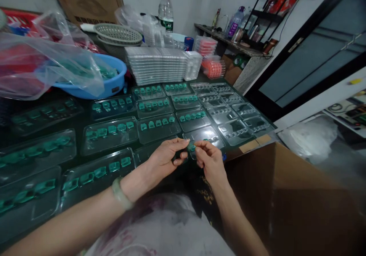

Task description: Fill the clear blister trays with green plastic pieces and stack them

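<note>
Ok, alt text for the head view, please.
Left hand and right hand hold a small green piece at a dark table spread with clear trays, many holding rows of green pieces; blue basin left, cardboard box right.

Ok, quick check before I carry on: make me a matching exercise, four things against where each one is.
Things
1. basin
2. bracelet
3. green piece
4. large cardboard box

Places
A. at the fingertips of the left hand and right hand
B. on the person's right, close beside the right forearm
C. partly covered by a clear plastic bag
D. around the left wrist

Pairs: 1-C, 2-D, 3-A, 4-B
</note>
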Demonstrator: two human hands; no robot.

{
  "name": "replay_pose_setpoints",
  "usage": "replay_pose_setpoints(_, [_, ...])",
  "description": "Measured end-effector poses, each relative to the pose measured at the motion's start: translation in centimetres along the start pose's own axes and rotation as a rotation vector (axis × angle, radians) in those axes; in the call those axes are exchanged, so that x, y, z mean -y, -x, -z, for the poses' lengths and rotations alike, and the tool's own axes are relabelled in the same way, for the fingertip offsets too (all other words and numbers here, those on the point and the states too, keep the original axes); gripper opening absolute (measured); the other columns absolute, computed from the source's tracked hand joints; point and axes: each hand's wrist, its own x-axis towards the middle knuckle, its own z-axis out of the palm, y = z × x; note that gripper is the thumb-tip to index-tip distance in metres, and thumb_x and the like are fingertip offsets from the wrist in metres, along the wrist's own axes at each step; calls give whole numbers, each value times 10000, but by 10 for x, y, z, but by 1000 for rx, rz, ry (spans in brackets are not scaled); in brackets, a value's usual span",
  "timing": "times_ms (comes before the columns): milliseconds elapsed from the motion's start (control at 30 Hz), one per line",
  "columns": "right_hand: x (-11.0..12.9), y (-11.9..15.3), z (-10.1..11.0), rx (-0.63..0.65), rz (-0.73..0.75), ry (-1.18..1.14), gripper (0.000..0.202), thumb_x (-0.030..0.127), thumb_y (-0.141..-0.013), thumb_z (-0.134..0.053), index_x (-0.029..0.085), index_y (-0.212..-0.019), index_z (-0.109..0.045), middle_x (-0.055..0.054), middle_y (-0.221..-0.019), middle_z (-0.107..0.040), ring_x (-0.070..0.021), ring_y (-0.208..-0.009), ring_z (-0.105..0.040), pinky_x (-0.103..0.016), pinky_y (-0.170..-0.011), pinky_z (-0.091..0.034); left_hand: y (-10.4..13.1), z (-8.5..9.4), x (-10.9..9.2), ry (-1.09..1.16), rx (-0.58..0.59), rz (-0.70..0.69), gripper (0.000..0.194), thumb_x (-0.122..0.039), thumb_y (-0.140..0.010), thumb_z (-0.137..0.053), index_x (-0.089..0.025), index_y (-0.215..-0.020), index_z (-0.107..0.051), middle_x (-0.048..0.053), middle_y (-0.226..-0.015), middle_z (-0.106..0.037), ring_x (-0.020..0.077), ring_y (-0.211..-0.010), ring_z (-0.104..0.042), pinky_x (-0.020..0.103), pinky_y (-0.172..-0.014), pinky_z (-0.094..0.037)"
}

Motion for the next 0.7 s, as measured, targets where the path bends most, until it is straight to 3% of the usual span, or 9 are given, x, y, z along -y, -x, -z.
replay_pose_setpoints(100, [2,6,4,-86,250,318,295,216,-732,-570,225,-1026,-539,2,-814,-525,-76,-588,-467,-210,-529,-391,-9,3,7,-63,-56,-10,176,-261,-631,-677,-126,-671,-571,-18,-595,-470,32,-451,-404,148,-345,-201])
replay_pose_setpoints(233, [2,15,6,-85,450,585,209,192,-744,-554,216,-949,-591,-26,-859,-550,-118,-699,-515,-243,-612,-430,-18,1,21,-181,-74,-22,225,-311,-632,-672,-131,-746,-599,-7,-615,-512,42,-444,-436,152,-359,-249])
replay_pose_setpoints(367, [1,22,13,-120,418,667,199,177,-764,-510,203,-945,-587,-35,-852,-561,-118,-672,-523,-237,-585,-438,-23,-6,27,-211,-31,11,234,-287,-634,-662,-137,-806,-611,0,-613,-524,61,-446,-463,158,-347,-253])
replay_pose_setpoints(467, [2,17,31,-177,383,710,188,187,-767,-499,199,-933,-587,-24,-816,-570,-113,-639,-516,-236,-578,-435,-25,-11,25,-185,-1,51,219,-248,-642,-647,-139,-827,-607,31,-691,-570,81,-466,-494,172,-348,-272])
replay_pose_setpoints(600, [0,-12,68,-295,404,871,211,209,-768,-495,179,-952,-595,-40,-829,-582,-130,-655,-524,-258,-615,-434,-24,-12,17,-159,1,30,161,-233,-675,-616,-120,-788,-596,66,-783,-582,89,-509,-515,180,-365,-292])
replay_pose_setpoints(700, [-3,-36,84,-230,385,1055,226,203,-766,-482,166,-945,-616,-59,-843,-594,-150,-685,-536,-273,-652,-429,-22,-6,11,-142,2,9,134,-223,-692,-602,-110,-764,-598,59,-775,-569,88,-531,-518,176,-379,-304])
